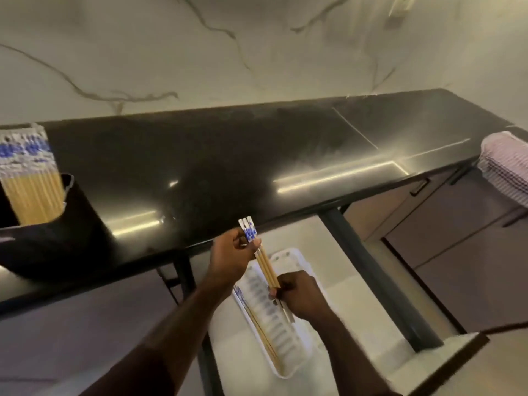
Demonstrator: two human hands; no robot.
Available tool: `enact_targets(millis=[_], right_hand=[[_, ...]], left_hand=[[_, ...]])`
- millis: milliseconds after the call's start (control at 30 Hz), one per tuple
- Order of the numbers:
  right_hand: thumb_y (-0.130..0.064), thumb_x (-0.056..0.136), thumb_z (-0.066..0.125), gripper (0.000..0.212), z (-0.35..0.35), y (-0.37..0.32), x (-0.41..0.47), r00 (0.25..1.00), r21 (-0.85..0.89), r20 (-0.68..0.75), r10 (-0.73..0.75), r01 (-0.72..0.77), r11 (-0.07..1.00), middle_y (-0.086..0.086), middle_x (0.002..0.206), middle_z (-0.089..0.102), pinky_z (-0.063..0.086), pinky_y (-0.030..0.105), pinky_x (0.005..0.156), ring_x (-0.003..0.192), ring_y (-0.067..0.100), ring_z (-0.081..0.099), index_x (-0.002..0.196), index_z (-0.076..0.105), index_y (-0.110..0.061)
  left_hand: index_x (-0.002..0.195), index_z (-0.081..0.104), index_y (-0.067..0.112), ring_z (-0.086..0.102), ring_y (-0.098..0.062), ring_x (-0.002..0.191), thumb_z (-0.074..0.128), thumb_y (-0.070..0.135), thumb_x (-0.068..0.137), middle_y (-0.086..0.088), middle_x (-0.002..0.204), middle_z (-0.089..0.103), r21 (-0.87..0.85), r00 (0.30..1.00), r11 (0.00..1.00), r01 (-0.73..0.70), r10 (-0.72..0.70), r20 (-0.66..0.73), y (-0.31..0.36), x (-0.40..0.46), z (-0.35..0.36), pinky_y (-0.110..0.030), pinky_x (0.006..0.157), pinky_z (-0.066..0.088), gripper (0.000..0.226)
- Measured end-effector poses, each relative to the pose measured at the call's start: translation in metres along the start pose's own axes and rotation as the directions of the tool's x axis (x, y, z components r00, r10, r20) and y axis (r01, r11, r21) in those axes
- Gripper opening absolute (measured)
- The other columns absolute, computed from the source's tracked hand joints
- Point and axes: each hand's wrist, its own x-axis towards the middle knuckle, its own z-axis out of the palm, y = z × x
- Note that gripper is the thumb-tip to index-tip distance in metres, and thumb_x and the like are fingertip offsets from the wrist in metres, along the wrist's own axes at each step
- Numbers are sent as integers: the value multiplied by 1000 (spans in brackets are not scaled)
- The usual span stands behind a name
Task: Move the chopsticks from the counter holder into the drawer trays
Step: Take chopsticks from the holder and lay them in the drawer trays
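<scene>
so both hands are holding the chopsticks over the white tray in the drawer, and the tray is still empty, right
Not empty. The head view shows chopsticks already lying along the white tray's left side. Both hands, left and right, do hold the small bundle over it.

I see a dim, warm-toned feed. Streaks of glare lie across the glossy black tabletop (pixel 228 155). The wide lens bends its edge and stretches the corners. The holder (pixel 43 224) at far left smears with blur; the marble wall (pixel 200 52) looks soft.
</scene>
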Motion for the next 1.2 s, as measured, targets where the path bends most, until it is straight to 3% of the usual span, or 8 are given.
enact_targets(millis=[133, 233, 300, 400, 500, 633, 933, 1200], right_hand=[[-9, 69, 57, 19, 40, 60, 24, 985, -20, 102, 138, -137, 990, -2, 60, 70, 55, 25, 67, 63, 8, 68, 59, 71, -16], [-27, 71, 61, 14, 72, 85, 31, 972, -93, 118, 204, -194, 977, 5, 79, 72, 55, 31, 73, 81, 23, 69, 65, 64, -15], [-30, 79, 63, 24, 89, 94, 32, 966, -148, 120, 231, -212, 966, 9, 82, 65, 43, 25, 68, 82, 28, 62, 63, 50, -17], [-27, 78, 56, 20, 102, 102, 33, 961, -168, 53, 272, -260, 951, 8, 81, 64, 38, 27, 59, 88, 31, 65, 65, 46, -17], [-24, 82, 50, 18, 108, 103, 33, 958, -197, 54, 283, -268, 943, 6, 84, 63, 44, 29, 62, 91, 30, 67, 65, 47, -18], [-27, 91, 49, 21, 111, 101, 34, 973, -282, 53, 223, -200, 938, 7, 106, 66, 50, 33, 81, 99, 27, 65, 101, 61, -13], [-24, 90, 64, 16, 119, 102, 20, 998, -436, -63, 20, -45, 899, -4, 99, 68, 52, 27, 79, 88, 15, 68, 106, 60, -22], [-25, 97, 53, 31, 116, 96, 17, 991, -402, 48, 123, -93, 911, -1, 123, 63, 47, 33, 101, 113, 18, 61, 127, 53, -23]], left_hand=[[125, 56, 20, 68, -20, 95, 74, 15, 81, -3, 106, 72, 351, 999, 936, 24, -6, -54, -78, 2, 22, -43, 86, 55, 49], [152, 10, 18, 60, -29, 109, 68, 18, 86, -9, 125, 60, 587, 999, 808, 49, -32, -39, -121, -2, 30, -45, 94, 51, 88], [152, 8, 13, 53, -32, 118, 63, 18, 88, -16, 132, 54, 776, 999, 631, -20, 41, -7, -140, -5, 33, -50, 108, 38, 85], [151, 17, 7, 18, -33, 146, 44, 23, 96, -19, 155, 27, 971, 986, 171, -167, 24, 165, -149, -11, 33, -50, 116, -6, 63], [151, 19, 10, 6, -31, 149, 37, 26, 98, -13, 160, 19, 954, 949, 12, -300, -94, 300, -155, -13, 37, -53, 112, -18, 59], [151, 18, 9, 4, -35, 148, 32, 44, 98, -16, 160, 17, 928, 911, -70, -366, -229, 342, -162, -14, 44, -56, 115, -12, 65], [149, 24, 5, 7, -37, 148, 28, 45, 100, -20, 158, 21, 943, 918, -80, -324, -269, 292, -169, -13, 47, -54, 118, -7, 64], [151, 15, 5, 6, -36, 148, 27, 42, 101, -18, 160, 15, 937, 908, -73, -341, -283, 309, -164, -12, 39, -52, 114, -14, 64]])
